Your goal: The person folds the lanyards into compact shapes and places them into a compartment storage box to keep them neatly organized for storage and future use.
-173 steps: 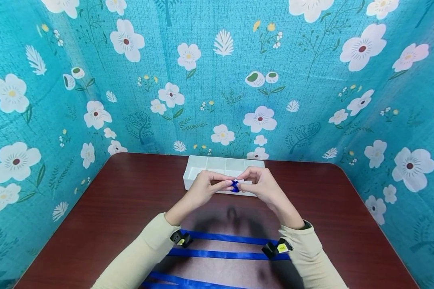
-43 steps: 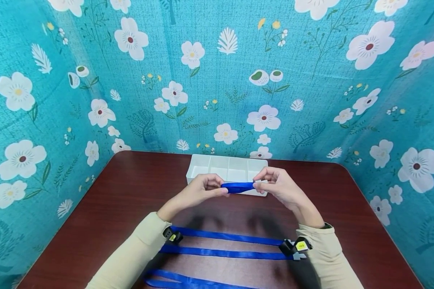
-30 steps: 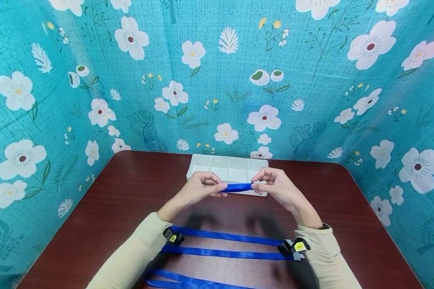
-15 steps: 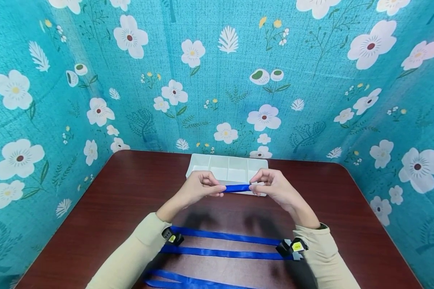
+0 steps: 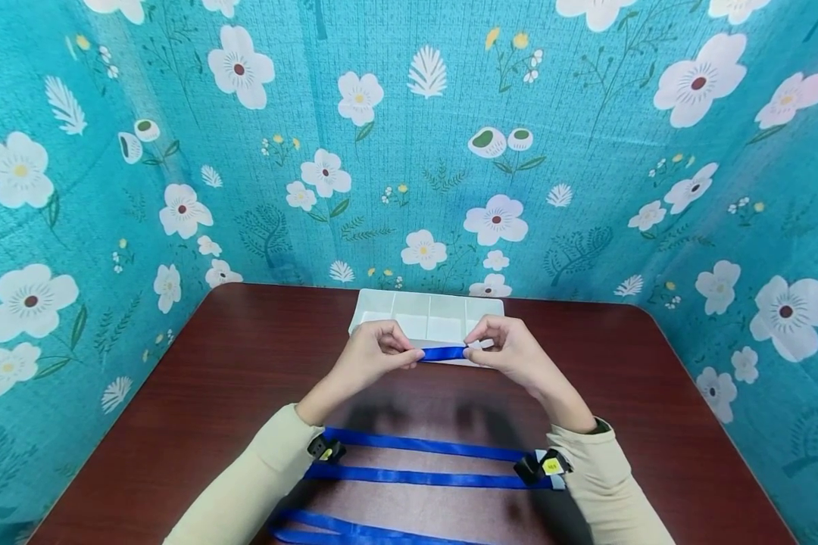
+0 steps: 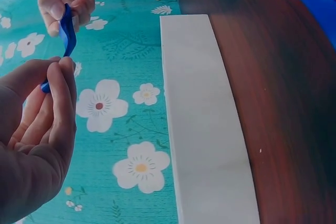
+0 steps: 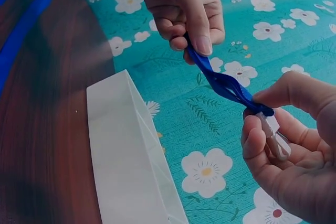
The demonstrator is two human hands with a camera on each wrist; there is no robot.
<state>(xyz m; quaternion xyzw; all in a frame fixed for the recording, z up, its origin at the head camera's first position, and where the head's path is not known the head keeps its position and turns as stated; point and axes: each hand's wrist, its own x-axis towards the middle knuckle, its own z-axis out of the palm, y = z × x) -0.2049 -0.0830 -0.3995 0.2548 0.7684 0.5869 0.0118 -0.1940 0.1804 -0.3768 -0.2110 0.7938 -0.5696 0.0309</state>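
A short folded length of blue lanyard [image 5: 444,353] is stretched between both hands, in the air before a white tray. My left hand [image 5: 375,350] pinches its left end between thumb and fingers. At the other end my right hand [image 5: 518,359] pinches the strap between thumb and forefinger. In the right wrist view, the doubled lanyard [image 7: 223,83] bows apart into a narrow gap. A white plastic clip [image 7: 278,140] hangs from it beside the curled right fingers. From the left wrist, only a thin twisted edge of the lanyard [image 6: 67,32] shows.
The white compartmented tray [image 5: 409,306] stands at the table's back edge, behind the hands. Blue straps [image 5: 429,445] lie across the dark wooden table [image 5: 245,363] beneath the forearms, and more straps [image 5: 368,530] lie nearer. A flowered teal curtain surrounds the table.
Earlier the hands met over a small blue bunch. Later they stood apart with the lanyard stretched between them. Over the last second the right hand has drifted slightly left, narrowing the gap.
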